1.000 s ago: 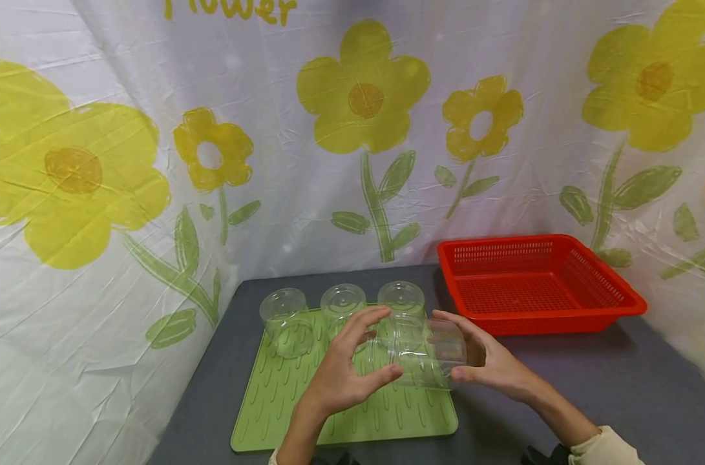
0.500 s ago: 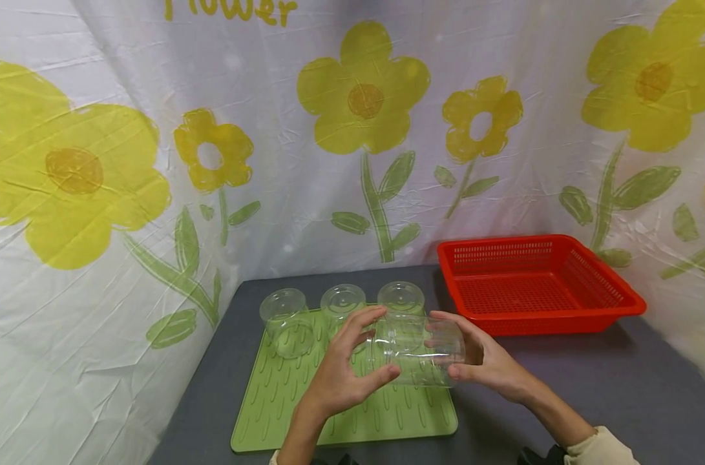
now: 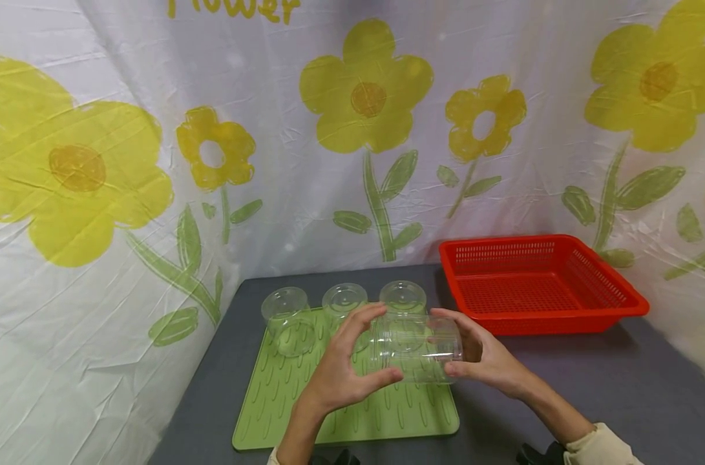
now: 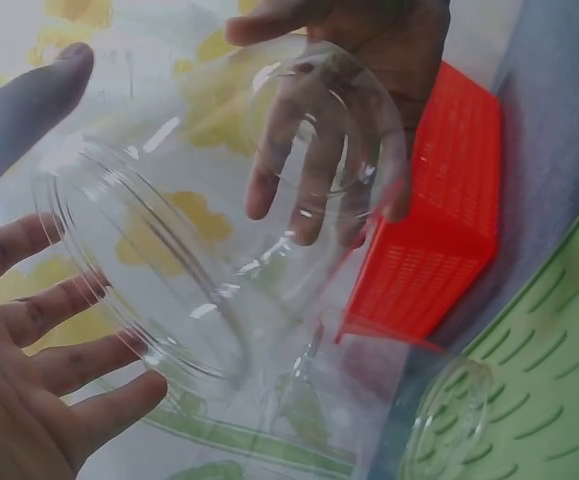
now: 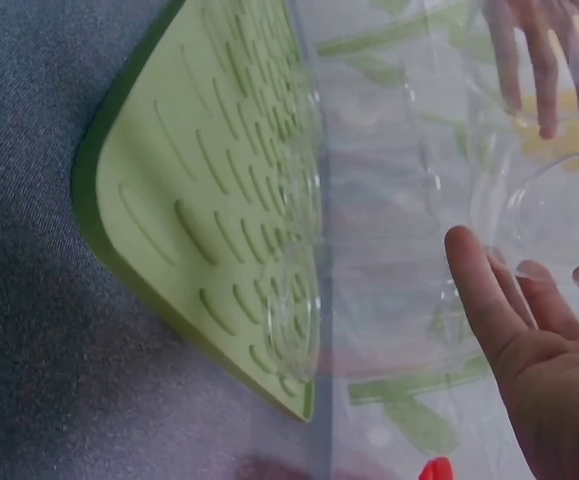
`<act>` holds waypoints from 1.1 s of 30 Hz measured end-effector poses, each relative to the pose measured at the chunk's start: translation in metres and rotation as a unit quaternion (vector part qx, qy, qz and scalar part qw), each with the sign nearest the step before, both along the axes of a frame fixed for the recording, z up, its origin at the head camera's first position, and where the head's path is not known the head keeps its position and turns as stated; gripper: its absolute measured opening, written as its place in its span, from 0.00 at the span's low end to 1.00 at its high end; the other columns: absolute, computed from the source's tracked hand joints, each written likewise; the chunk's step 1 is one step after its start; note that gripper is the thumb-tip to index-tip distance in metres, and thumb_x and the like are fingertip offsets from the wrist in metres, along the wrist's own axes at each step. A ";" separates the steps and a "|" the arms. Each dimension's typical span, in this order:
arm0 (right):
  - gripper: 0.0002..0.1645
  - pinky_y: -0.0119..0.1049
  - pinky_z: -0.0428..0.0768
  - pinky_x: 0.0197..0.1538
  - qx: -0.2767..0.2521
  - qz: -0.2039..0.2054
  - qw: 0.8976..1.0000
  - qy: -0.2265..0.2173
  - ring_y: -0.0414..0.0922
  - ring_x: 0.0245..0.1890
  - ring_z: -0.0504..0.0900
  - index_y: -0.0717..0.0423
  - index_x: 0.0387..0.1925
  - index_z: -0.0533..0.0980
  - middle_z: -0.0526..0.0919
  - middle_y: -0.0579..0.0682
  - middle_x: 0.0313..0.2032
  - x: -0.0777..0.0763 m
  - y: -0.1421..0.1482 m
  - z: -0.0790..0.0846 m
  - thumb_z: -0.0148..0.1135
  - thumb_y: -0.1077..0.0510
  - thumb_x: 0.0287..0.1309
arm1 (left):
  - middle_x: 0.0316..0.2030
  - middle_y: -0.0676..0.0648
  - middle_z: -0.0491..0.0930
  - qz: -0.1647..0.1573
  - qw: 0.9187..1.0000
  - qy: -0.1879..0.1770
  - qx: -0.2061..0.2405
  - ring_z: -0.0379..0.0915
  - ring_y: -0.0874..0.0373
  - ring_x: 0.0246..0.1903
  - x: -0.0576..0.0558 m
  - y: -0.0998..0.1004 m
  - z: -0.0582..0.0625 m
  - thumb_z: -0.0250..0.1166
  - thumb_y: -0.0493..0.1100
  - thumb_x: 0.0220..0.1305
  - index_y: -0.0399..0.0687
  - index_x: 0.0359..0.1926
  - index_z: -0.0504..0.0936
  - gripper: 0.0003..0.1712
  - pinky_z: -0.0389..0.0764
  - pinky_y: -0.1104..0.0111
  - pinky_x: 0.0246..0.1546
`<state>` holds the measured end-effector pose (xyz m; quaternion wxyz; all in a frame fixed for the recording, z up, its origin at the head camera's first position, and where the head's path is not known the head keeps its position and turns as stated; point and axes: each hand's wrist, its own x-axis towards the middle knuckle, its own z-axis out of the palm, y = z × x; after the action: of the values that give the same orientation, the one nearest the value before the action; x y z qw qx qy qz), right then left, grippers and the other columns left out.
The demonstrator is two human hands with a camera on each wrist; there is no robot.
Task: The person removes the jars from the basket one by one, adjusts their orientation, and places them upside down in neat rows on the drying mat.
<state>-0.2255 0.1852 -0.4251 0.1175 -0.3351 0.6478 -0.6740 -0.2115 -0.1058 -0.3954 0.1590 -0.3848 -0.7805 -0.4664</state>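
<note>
A clear jar (image 3: pixel 420 365) lies sideways in the air above the green ribbed mat (image 3: pixel 305 413), its threaded mouth toward the left. My left hand (image 3: pixel 339 376) curves around the mouth end; in the left wrist view its spread fingers (image 4: pixel 99 365) meet the threaded rim. At the base end, my right hand (image 3: pixel 494 365) grips the jar, thumb on the near side and fingers behind. Three more clear jars stand in a row at the mat's back edge: one at left (image 3: pixel 285 310), one in the middle (image 3: pixel 342 298), one at right (image 3: pixel 403 297), partly hidden by the held jar.
A red plastic basket (image 3: pixel 544 323) with slotted walls stands at the back right of the dark grey table (image 3: pixel 212 394). Behind the table hangs a white curtain (image 3: pixel 282 213) printed with yellow flowers.
The held jar has shifted slightly left and up, together with my right hand. My left hand stays almost in place. The standing jars, mat and basket stay put.
</note>
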 end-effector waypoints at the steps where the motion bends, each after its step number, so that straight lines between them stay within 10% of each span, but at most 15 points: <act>1: 0.47 0.45 0.86 0.56 0.009 -0.007 1.000 0.004 0.39 0.66 0.76 0.54 0.79 0.52 0.63 0.47 0.74 0.000 0.000 0.000 0.62 0.68 0.64 | 0.71 0.50 0.68 0.006 1.000 0.003 -0.007 0.66 0.51 0.71 0.000 0.000 0.001 0.81 0.50 0.51 0.58 0.74 0.65 0.51 0.75 0.48 0.66; 10: 0.50 0.37 0.82 0.60 0.092 -0.076 0.990 0.073 0.35 0.64 0.77 0.49 0.77 0.58 0.66 0.66 0.72 0.000 0.000 -0.004 0.71 0.65 0.58 | 0.72 0.56 0.67 0.024 0.996 0.025 -0.087 0.64 0.56 0.72 -0.002 0.009 0.006 0.82 0.59 0.47 0.64 0.75 0.63 0.56 0.74 0.51 0.68; 16: 0.53 0.41 0.83 0.58 0.133 -0.109 0.979 0.113 0.36 0.61 0.78 0.42 0.76 0.60 0.70 0.61 0.69 0.001 -0.003 -0.004 0.77 0.61 0.53 | 0.73 0.53 0.67 0.035 0.988 0.064 -0.135 0.65 0.55 0.72 -0.003 0.015 0.005 0.82 0.62 0.46 0.60 0.76 0.63 0.58 0.75 0.53 0.67; 33: 0.56 0.42 0.86 0.53 0.177 -0.131 0.957 0.187 0.40 0.58 0.77 0.43 0.75 0.62 0.70 0.53 0.69 0.005 -0.011 0.002 0.82 0.54 0.48 | 0.71 0.52 0.72 0.066 0.970 0.021 -0.232 0.69 0.53 0.70 0.001 0.019 0.000 0.83 0.66 0.39 0.63 0.75 0.66 0.61 0.69 0.50 0.72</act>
<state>-0.2209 0.1739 -0.4226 -0.0373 -0.3415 0.8051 -0.4836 -0.2106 -0.0870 -0.3954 0.1123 -0.3684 -0.8877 -0.2523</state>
